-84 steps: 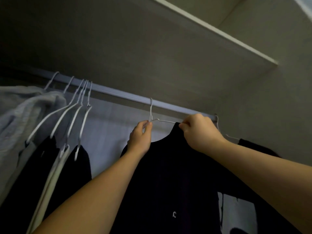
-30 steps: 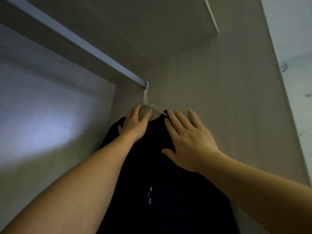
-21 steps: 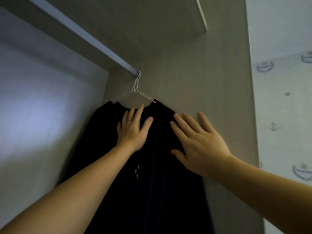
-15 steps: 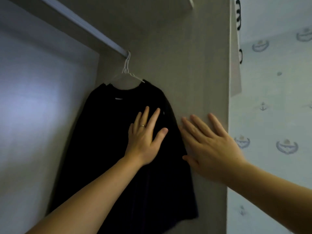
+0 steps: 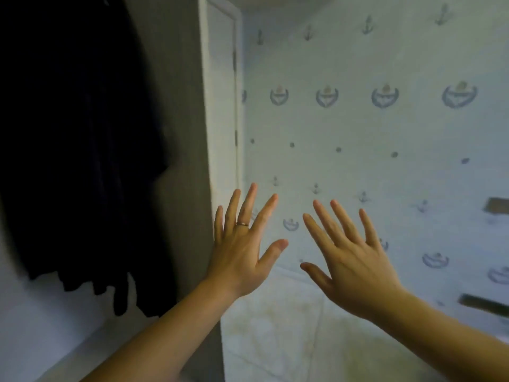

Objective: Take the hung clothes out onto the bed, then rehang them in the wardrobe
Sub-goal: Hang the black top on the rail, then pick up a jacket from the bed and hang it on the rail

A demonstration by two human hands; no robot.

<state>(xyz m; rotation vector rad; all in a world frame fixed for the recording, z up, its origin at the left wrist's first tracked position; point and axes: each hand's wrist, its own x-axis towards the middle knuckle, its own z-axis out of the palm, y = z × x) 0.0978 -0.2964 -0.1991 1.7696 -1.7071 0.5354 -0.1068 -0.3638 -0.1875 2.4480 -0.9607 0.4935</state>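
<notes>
Both the left hand (image 5: 242,252) and right hand (image 5: 355,260) are spread and hold nothing — the dark garment (image 5: 82,147) looks soft, light, limp, best taken at its hanger, here unseen

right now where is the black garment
In the head view the black garment hangs at the far left, beside the wardrobe side wall, left of the left hand, which is off it.

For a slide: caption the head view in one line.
Left hand and right hand spread open before anchor-patterned wallpaper; black garment hangs in the wardrobe.
</notes>
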